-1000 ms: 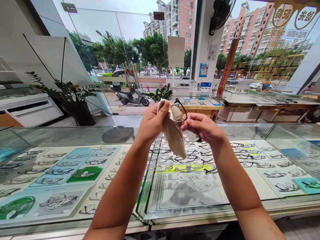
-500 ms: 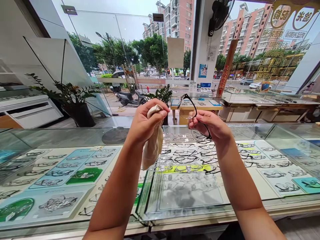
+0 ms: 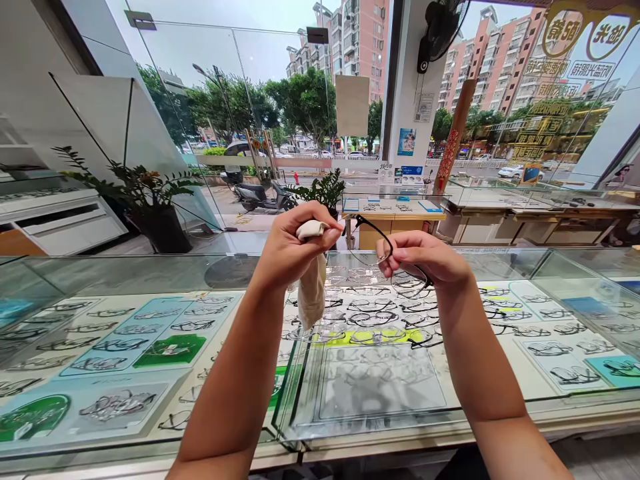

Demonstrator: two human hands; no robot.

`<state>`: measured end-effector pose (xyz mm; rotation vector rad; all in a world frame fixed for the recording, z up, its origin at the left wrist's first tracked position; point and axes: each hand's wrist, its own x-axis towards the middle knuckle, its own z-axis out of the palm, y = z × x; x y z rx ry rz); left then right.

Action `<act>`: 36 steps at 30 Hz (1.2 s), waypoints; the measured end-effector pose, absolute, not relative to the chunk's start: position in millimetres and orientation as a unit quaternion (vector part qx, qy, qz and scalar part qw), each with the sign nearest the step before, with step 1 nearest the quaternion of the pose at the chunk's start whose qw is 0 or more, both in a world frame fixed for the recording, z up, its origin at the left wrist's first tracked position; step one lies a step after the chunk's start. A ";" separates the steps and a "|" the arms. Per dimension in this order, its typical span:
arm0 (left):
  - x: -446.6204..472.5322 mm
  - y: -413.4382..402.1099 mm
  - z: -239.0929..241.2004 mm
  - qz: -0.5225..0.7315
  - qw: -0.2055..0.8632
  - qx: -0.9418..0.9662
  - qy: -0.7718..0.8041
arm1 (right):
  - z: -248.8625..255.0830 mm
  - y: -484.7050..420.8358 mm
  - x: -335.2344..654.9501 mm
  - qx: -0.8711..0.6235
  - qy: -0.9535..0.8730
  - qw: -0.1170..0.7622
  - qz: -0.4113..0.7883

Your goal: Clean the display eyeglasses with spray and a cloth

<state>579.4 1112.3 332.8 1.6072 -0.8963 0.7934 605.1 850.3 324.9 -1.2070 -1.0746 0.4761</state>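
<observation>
A beige cloth (image 3: 311, 300) hangs down from my left hand (image 3: 295, 243), which is closed around its bunched top. My right hand (image 3: 425, 257) pinches a pair of eyeglasses (image 3: 375, 230) with a dark upper rim near the middle of the frame. One lens side points up and left toward my left fingertips; the other lies below my right fingers. The left fingertips are close to the glasses' end, and whether they touch it I cannot tell. Both hands are held above a glass display case (image 3: 383, 407).
Rows of eyeglasses (image 3: 370, 305) lie inside the case under the glass. More frames rest on blue and green panels (image 3: 170, 350) at the left. Beyond stand a potted plant (image 3: 157, 213), a wooden display table (image 3: 395, 217) and a large shop window.
The glasses have tilted over and dropped slightly, with their upper end now nearer my left hand. The cloth has shifted in my left fingers and hangs straighter.
</observation>
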 end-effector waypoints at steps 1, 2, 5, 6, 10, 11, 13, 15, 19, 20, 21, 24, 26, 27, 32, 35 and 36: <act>579.9 1112.0 333.2 0.337 0.538 0.670 -0.385 | 325.0 849.5 605.3 -0.536 -0.482 0.659 0.214; 579.9 1111.5 333.7 0.344 0.538 0.662 -0.393 | 325.1 848.7 605.4 -0.539 -0.487 0.653 0.216; 576.1 1109.5 336.2 0.382 0.524 0.647 -0.400 | 326.0 846.1 605.3 -0.551 -0.495 0.638 0.211; 573.6 1109.3 337.4 0.395 0.514 0.651 -0.395 | 326.5 844.9 605.1 -0.556 -0.494 0.636 0.206; 560.5 1111.5 342.4 0.398 0.463 0.694 -0.381 | 329.4 839.6 603.7 -0.577 -0.481 0.632 0.190; 557.5 1112.1 343.7 0.397 0.445 0.704 -0.387 | 330.3 838.4 603.4 -0.582 -0.478 0.630 0.191; 552.4 1112.2 345.8 0.398 0.402 0.719 -0.405 | 331.8 836.8 603.0 -0.590 -0.476 0.621 0.198; 549.0 1110.6 347.0 0.399 0.364 0.731 -0.416 | 332.9 836.2 602.6 -0.596 -0.476 0.614 0.203; 546.1 1105.9 346.1 0.403 0.328 0.743 -0.422 | 333.5 836.7 602.1 -0.595 -0.476 0.614 0.206; 546.0 1105.3 345.7 0.403 0.325 0.744 -0.423 | 333.4 836.9 602.1 -0.594 -0.477 0.615 0.206; 546.1 1105.1 345.4 0.401 0.324 0.745 -0.423 | 333.1 837.0 602.2 -0.593 -0.477 0.615 0.205; 546.8 1105.4 345.5 0.392 0.324 0.750 -0.423 | 332.1 837.1 602.6 -0.590 -0.477 0.619 0.204; 547.1 1105.5 346.1 0.390 0.327 0.748 -0.426 | 331.6 837.3 602.6 -0.587 -0.477 0.621 0.205; 547.1 1105.3 346.4 0.390 0.329 0.746 -0.429 | 331.6 837.5 602.4 -0.588 -0.476 0.622 0.205; 546.2 1102.2 347.4 0.383 0.336 0.752 -0.418 | 333.6 839.3 599.6 -0.594 -0.461 0.626 0.206; 546.1 1100.0 347.1 0.371 0.352 0.743 -0.432 | 334.7 840.4 597.1 -0.597 -0.461 0.624 0.204; 546.2 1099.6 346.9 0.367 0.359 0.740 -0.435 | 334.9 840.6 596.1 -0.599 -0.462 0.624 0.197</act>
